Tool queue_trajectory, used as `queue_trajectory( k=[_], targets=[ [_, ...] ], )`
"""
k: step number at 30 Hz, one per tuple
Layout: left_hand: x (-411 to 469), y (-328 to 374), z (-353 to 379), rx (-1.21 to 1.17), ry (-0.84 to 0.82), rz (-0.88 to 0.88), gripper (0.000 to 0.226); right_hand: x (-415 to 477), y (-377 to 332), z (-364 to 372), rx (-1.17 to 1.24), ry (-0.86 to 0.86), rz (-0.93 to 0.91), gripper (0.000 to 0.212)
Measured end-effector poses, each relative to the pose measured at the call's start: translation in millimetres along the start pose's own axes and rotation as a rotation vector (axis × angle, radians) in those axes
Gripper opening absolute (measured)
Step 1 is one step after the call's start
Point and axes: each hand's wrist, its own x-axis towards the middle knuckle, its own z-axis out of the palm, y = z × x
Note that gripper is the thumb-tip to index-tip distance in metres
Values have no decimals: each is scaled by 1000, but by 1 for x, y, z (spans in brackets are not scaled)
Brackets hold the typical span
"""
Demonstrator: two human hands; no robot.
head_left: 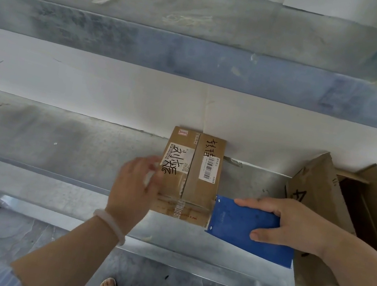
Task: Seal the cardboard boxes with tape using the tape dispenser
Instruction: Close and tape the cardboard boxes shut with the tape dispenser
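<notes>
Scribbled-on, labelled cardboard box sits on the metal shelf. Right hand wraps round the blue tape dispenser, which is butted against the box's right side. Blurry left hand, fingers probably loosely spread, touches its left.

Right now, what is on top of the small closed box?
A white label with black handwriting, a barcode label and a small red sticker lie on the small box. The left hand covers its near left corner, so that part is hidden.
</notes>
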Motion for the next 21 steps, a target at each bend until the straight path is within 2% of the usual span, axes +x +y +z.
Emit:
queue_trajectory(
  k=[2,3,5,6,19,21],
  targets=[
    [11,19,11,192,-213,360,48,0,0,1,25,2,-6,59],
    [14,26,18,314,-343,464,53,1,0,2,28,6,-7,59],
    [17,29,29,523,-534,526,59,0,0,3,36,11,-5,58],
    [17,27,33,577,-576,514,61,0,0,4,41,15,-2,58],
    [20,19,36,569,-612,519,56,-38,9,-22,71,9,93,55],
    [20,18,37,578,-606,516,58,-38,2,-19,-22,21,108,55]
  ],
)
